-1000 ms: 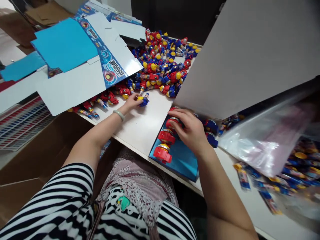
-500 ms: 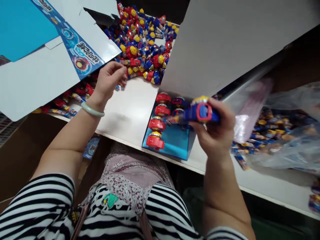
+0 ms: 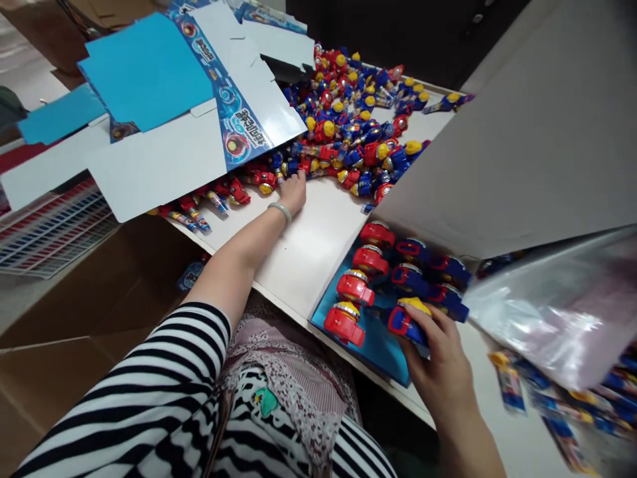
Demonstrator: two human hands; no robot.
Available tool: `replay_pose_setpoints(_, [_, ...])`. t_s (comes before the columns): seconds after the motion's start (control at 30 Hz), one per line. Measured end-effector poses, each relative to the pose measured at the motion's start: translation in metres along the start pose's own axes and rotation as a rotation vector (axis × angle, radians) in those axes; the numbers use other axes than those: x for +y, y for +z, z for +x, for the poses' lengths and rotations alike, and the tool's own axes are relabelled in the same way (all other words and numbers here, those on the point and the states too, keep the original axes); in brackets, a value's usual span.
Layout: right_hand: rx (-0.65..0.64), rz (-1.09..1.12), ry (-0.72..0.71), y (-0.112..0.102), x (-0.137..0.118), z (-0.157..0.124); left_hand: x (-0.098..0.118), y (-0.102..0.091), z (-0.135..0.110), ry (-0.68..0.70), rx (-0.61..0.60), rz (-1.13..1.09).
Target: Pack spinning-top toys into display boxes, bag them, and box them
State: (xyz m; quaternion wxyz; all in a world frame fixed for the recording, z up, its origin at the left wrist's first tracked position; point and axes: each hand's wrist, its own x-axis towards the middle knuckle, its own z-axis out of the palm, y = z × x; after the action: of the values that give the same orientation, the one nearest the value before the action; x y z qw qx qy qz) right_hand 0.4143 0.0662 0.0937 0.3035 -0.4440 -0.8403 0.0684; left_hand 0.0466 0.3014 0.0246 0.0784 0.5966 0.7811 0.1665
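My right hand (image 3: pixel 440 362) grips a blue toy launcher with a yellow top (image 3: pixel 407 318), set down in a blue open box (image 3: pixel 378 345) at the table's near edge. Beside it in the box stand a row of red toys (image 3: pixel 359 287) and a row of blue toys (image 3: pixel 428 269). My left hand (image 3: pixel 293 189), a pale bangle on its wrist, reaches to the edge of a big pile of red, blue and yellow toys (image 3: pixel 355 126). Its fingers are tucked among the toys, and what they hold is hidden.
A large grey box flap (image 3: pixel 527 133) rises over the box at right. Flat printed cartons (image 3: pixel 164 113) overhang the table at left. A clear plastic bag (image 3: pixel 552 312) and more packed toys (image 3: pixel 512 388) lie at right. Brown cardboard (image 3: pixel 74 312) sits below the table edge.
My right hand has brought the blue launcher down from the air into the box. My left hand has moved back to the pile's edge. The view has shifted.
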Motion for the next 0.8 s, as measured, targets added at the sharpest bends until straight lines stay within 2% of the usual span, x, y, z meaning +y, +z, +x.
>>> replay_pose_setpoints(0.13, [-0.094,-0.023,0.016,0.008,0.004,-0.001,-0.015,-0.008,-0.021,0.075,-0.125,-0.007])
replay_pose_setpoints(0.2, [-0.119,-0.02,0.004,0.018,0.007,-0.004,-0.024,-0.018,-0.022,0.124,-0.111,-0.035])
replay_pose_setpoints(0.27, [-0.125,0.0,0.017,0.027,0.01,-0.007,-0.029,-0.027,-0.01,0.132,0.005,-0.05])
replay_pose_setpoints(0.37, [-0.127,0.041,0.091,0.033,0.011,-0.01,-0.029,-0.031,0.027,0.067,0.16,-0.058])
replay_pose_setpoints(0.47, [-0.113,0.073,0.142,0.034,0.006,-0.011,-0.026,-0.021,0.055,0.06,0.167,-0.087])
replay_pose_setpoints(0.53, [-0.087,0.093,0.157,0.034,0.002,-0.013,-0.024,-0.012,0.06,0.083,0.133,-0.122])
replay_pose_setpoints(0.67, [-0.029,0.118,0.151,0.031,-0.002,-0.019,-0.028,-0.002,0.037,0.173,0.131,-0.139])
replay_pose_setpoints(0.73, [-0.012,0.13,0.156,0.024,0.0,-0.024,-0.036,-0.007,0.014,0.229,0.124,-0.127])
replay_pose_setpoints(0.8, [0.018,0.176,0.173,0.013,0.005,-0.028,-0.049,-0.017,-0.013,0.277,0.061,-0.138])
